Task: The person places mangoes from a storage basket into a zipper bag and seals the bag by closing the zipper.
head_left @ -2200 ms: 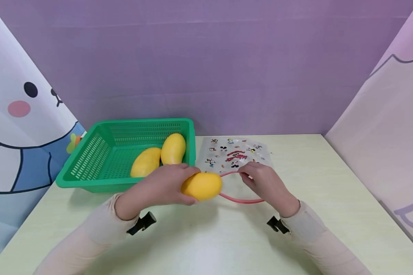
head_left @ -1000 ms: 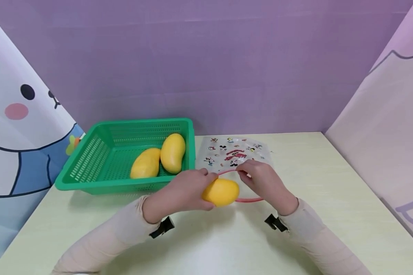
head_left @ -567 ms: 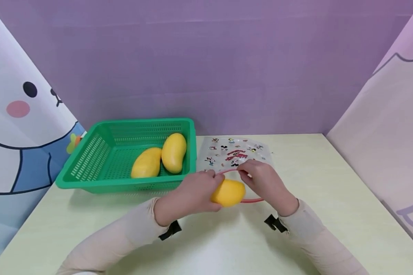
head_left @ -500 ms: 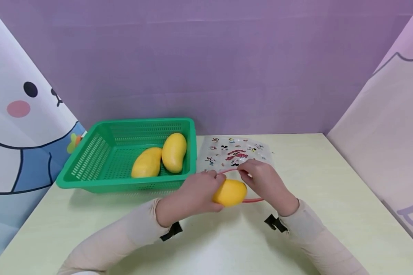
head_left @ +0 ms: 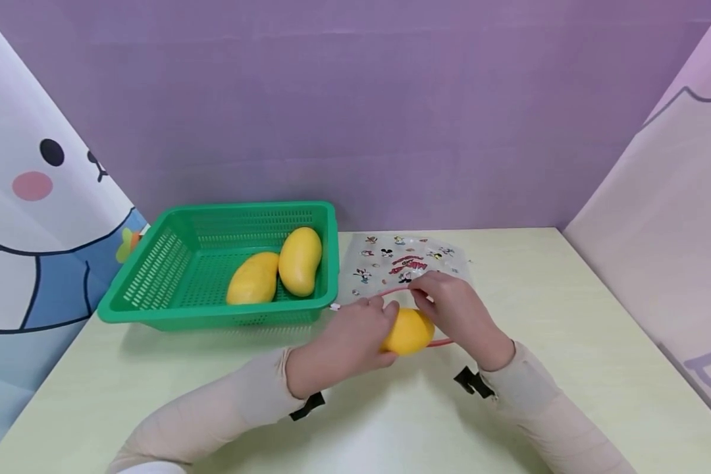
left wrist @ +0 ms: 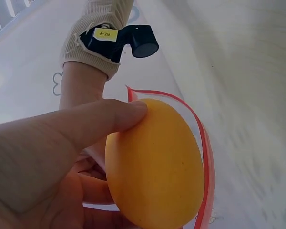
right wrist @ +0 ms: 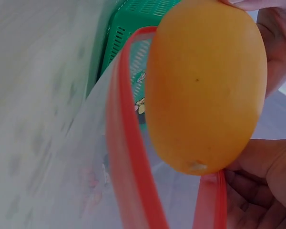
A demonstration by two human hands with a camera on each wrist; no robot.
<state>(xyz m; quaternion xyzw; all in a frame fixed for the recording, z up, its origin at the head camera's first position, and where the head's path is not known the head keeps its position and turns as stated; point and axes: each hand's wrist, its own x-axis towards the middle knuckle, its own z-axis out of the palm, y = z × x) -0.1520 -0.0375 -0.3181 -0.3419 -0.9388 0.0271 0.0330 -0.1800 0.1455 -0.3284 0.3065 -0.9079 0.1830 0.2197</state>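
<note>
My left hand [head_left: 346,342] grips a yellow mango [head_left: 411,332], thumb on one side and fingers curled round the other. A clear zip bag [head_left: 376,266] printed with small cartoon figures lies flat behind the hands, its mouth edged by a red zip strip [right wrist: 126,133]. The upper edge of that mouth is pinched by my right hand [head_left: 459,317], between thumb and fingers. In the right wrist view the mango's tip sits within the parted red edges, close to the right fingers. Part of the bag's mouth is hidden behind the mango and left hand.
To the left stands a green plastic basket [head_left: 213,315] with two more mangoes, one leaning right [head_left: 253,279] and one near the right wall [head_left: 299,262]. A purple backdrop [head_left: 355,118] rises behind the pale table [head_left: 545,289]. Printed panels flank both sides.
My left hand has carried the mango to the right, from beside the bag's mouth into the space over it, close to the right hand. The right hand keeps its pinch almost unmoved.
</note>
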